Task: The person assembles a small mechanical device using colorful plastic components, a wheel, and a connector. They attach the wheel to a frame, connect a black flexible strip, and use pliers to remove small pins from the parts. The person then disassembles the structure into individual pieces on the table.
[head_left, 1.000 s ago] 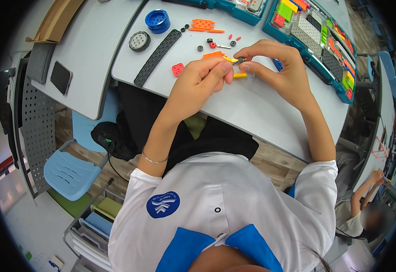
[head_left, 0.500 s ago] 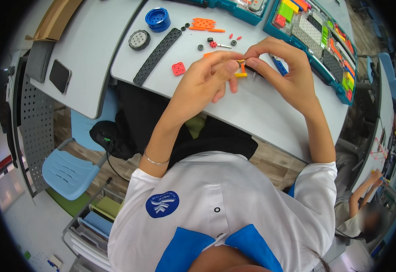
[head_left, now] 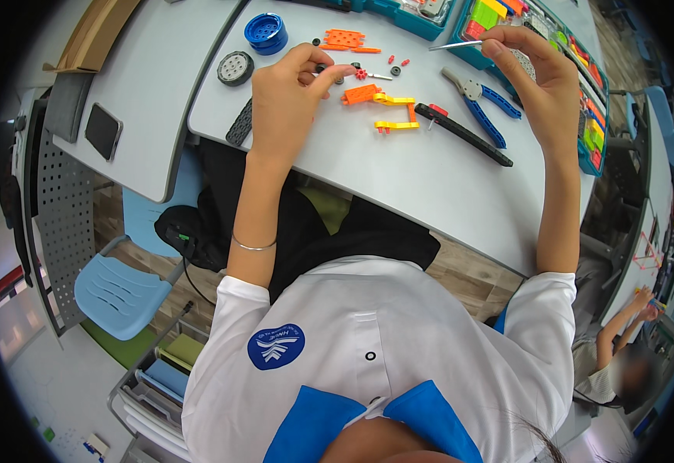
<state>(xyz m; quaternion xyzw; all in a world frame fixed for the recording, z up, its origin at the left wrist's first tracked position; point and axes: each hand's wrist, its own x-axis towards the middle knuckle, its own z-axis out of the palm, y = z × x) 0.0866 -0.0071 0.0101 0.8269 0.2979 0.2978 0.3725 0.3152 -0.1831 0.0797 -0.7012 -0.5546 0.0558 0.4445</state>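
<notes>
My right hand [head_left: 534,73] is raised at the right, thumb and forefinger pinching a thin metal shaft [head_left: 454,45] that points left. My left hand [head_left: 287,104] is over the small parts at the back, its fingers curled. A dark bit shows among them, too small to make out. On the table between the hands lies a yellow and orange frame [head_left: 416,113] of joined plastic pieces. An orange plate [head_left: 362,94] touches or lies close to its left end. A long black beam [head_left: 464,135] and pliers with blue handles [head_left: 485,108] lie to the right.
Near my left hand are a blue wheel hub [head_left: 266,34], a grey wheel [head_left: 235,69] and a partly hidden dark tread strip [head_left: 240,123]. A red gear [head_left: 361,74] and small pins lie farther back. Teal parts cases [head_left: 410,23] line the back. A phone [head_left: 103,130] rests on the left table.
My hands have separated. The yellow and orange frame, held between them before, now lies on the table. My left hand moved left and back; my right moved right and back, now holding the metal shaft.
</notes>
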